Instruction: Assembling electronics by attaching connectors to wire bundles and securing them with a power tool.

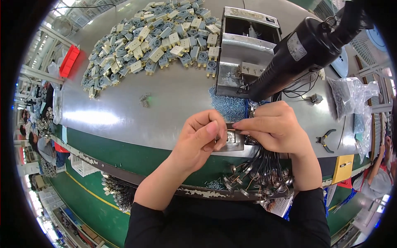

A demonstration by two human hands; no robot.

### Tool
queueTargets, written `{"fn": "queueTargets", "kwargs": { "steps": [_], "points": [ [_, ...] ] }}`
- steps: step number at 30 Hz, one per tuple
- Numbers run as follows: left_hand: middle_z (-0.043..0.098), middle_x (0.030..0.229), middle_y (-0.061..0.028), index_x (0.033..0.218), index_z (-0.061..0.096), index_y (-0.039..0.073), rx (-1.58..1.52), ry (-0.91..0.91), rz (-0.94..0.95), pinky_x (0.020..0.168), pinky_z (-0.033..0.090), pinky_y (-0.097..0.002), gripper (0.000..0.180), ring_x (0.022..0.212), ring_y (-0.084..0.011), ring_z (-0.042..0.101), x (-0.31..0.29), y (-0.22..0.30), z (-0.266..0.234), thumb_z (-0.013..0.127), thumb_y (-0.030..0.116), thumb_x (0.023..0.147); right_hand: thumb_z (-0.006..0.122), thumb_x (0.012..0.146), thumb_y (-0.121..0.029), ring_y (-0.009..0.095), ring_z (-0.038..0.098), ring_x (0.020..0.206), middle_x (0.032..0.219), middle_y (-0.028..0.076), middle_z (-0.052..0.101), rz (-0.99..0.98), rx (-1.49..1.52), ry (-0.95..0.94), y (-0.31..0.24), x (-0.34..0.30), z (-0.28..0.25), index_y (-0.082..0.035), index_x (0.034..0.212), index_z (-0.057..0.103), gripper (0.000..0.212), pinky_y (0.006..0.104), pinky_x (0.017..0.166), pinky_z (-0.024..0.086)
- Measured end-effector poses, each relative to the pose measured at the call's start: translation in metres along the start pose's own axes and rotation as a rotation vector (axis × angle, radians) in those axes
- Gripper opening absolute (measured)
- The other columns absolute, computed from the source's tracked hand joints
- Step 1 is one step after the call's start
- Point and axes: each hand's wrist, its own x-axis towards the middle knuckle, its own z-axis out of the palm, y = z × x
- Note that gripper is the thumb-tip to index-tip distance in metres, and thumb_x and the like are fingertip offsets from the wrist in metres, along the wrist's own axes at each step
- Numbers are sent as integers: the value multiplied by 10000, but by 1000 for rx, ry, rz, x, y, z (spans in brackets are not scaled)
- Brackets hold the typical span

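Note:
Both hands meet in front of me over a small metal fixture (238,142) near the table's front edge. My right hand (278,127) is closed in a pinch on a thin copper-coloured piece (230,129), which reaches across to my left hand (200,136). The left fingers are curled with the thumb pressed in, closed at the other end of that piece; its tip is partly hidden by them. Below my right hand hangs a bundle of black wires (264,159) ending in round metal discs (262,186). A heap of small screws (228,105) lies just beyond the hands.
Grey and cream switch-like parts (161,39) form a large pile at the back left. A metal machine housing (235,62) and thick black cylinder (289,58) stand beyond my hands. Pliers (326,140), a yellow pad (343,168) and a plastic bag (349,97) lie right.

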Motion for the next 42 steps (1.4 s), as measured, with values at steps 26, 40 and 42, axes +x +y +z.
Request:
{"fn": "queueTargets", "kwargs": {
  "steps": [26,40,42],
  "points": [
    [753,1110,-230,1248,647,-137,205,-103,-39,910,666,-513,379,1019,-321,771,2,-11,-2,623,209,1096,919,712,-127,146,427,482,595,16,535,97,135,115,2,-13,-1,-80,908,852,213,323,468,287],
    [745,1159,-276,1353,595,-150,199,-165,-72,931,653,-532,430,1050,-371,769,4,-8,-2,650,172,1074,918,749,-158,140,444,499,600,14,525,63,211,101,7,-18,-3,-73,945,860,222,317,465,294],
    [743,1167,-279,1361,594,-148,185,-165,-90,933,652,-531,434,1052,-376,768,4,-8,-4,645,176,1076,916,746,-153,139,446,499,598,12,522,57,212,99,7,-18,-4,-73,949,861,225,316,466,296]
  ]
}}
